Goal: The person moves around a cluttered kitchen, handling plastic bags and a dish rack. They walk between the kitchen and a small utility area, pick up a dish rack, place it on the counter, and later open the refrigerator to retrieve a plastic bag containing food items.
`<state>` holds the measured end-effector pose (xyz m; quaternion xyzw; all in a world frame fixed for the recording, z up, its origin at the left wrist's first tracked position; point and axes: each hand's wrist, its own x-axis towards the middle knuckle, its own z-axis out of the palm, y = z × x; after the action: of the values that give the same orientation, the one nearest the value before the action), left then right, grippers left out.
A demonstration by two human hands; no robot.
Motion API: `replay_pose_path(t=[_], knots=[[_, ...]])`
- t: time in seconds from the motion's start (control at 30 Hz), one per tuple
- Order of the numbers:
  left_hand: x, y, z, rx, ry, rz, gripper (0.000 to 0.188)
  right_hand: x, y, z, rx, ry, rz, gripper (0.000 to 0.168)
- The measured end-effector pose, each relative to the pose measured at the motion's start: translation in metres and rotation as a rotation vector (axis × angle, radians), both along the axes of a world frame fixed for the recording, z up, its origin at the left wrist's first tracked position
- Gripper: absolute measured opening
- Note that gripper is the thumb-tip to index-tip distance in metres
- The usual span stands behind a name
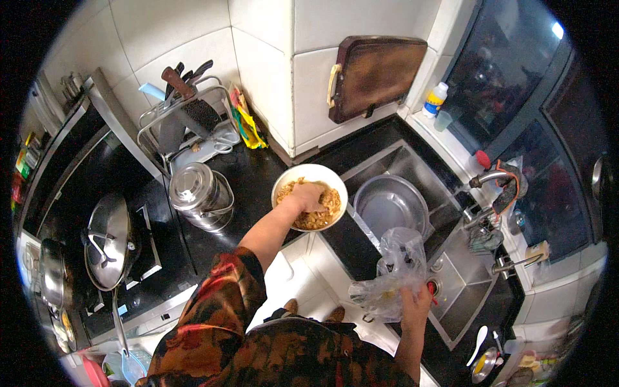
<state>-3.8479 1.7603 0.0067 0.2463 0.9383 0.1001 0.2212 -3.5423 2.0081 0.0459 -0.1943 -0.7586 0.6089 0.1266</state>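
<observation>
A white bowl (342, 186) of brown, chopped-looking food (316, 220) stands on the black counter between the stove and the sink. My left hand (307, 197) reaches into it, fingers down on the food; whether they grip any is hidden. To the right, my right hand (416, 301) holds a crumpled clear plastic bag (382, 295) near the front edge of the sink. The bag's upper part lies against a round, translucent grey basin (391, 203) in the left sink bowl.
A lidded steel canister (200, 193) and a rack with knives (184, 111) stand left of the bowl. Further left, a lidded pan (109, 242) sits on the stove. A faucet (488, 179) rises behind the sink. A white spoon (477, 345) lies at lower right.
</observation>
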Motion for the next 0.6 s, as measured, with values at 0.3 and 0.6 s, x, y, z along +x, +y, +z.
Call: replay_pose_path(t=[0.3, 0.6], knots=[[0.04, -0.008, -0.008, -0.06, 0.066, -0.229, 0.05, -0.015, 0.013, -0.001, -0.106, 0.031, 0.07, 0.027], [0.083, -0.052, 0.025, 0.384, 0.481, 0.223, 0.044, -0.012, 0.009, -0.013, -0.186, 0.055, 0.059, 0.026]])
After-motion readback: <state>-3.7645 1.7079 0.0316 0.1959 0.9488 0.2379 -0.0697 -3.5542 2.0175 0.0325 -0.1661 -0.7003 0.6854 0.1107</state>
